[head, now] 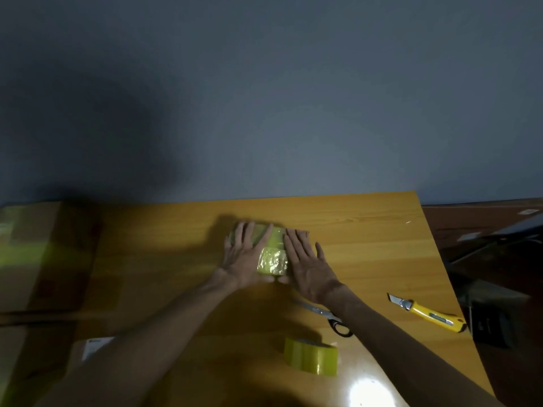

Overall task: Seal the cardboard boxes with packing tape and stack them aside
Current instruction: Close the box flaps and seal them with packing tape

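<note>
A small cardboard box (pixel 298 232) lies in the middle of the wooden table (pixel 367 230), with a strip of yellowish tape (pixel 272 259) running over its top and down its near face. My left hand (pixel 245 257) lies flat on the box's left side, fingers spread. My right hand (pixel 308 264) rests flat on its right side; both thumbs meet at the near edge under the tape. A roll of yellowish packing tape (pixel 311 358) stands on the table close to me, between my forearms.
Scissors (pixel 332 318) lie partly under my right forearm. A yellow utility knife (pixel 426 312) with its blade out lies at the right. Larger taped cardboard boxes (pixel 35 259) stand at the left. A dark lower surface (pixel 499 259) lies beyond the table's right edge.
</note>
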